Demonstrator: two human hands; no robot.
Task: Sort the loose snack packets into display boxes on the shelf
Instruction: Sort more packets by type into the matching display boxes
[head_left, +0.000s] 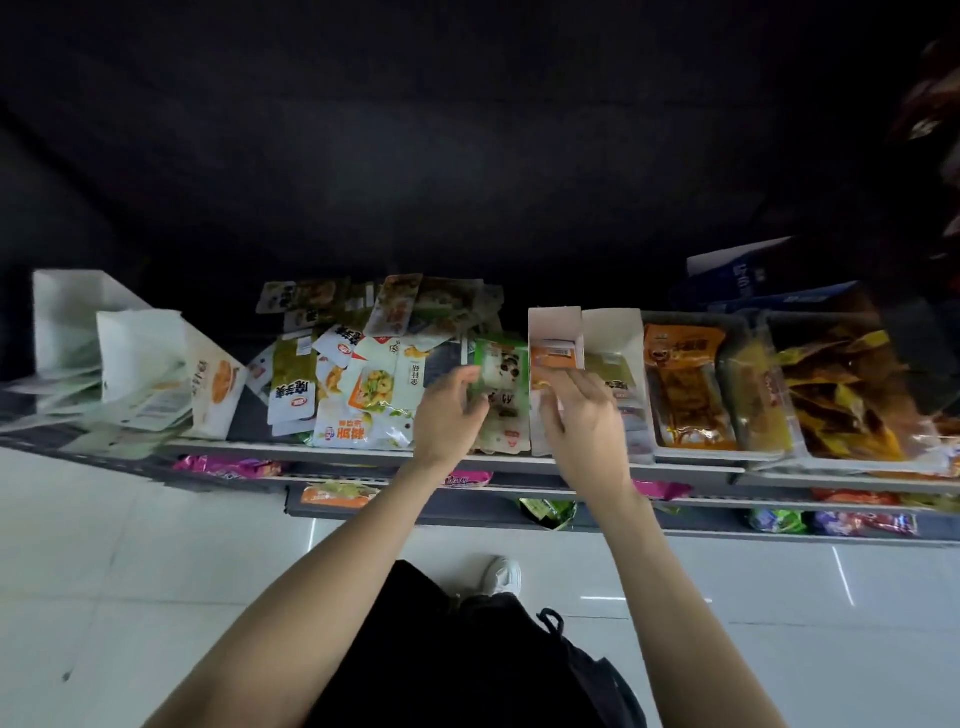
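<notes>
the person's left hand (451, 410) is curled around the left edge of a green-and-white packet with a panda picture (500, 371), fingers pinching it just above the shelf (322, 451). the right hand (582, 415) reaches toward the white display box (555, 327) that stands just right of that packet; its fingers bend over the packets in front of the box, but whether they actually grip anything cannot be told. an orange packet (556, 355) sits inside the box. to the left a loose heap of snack packets (353, 384) lies spread over the shelf, and farther left are tipped white boxes (140, 358). to the right, clear trays (691, 395) hold orange and yellow packets. lower shelves carry more bags above a pale tiled floor (156, 545).
</notes>
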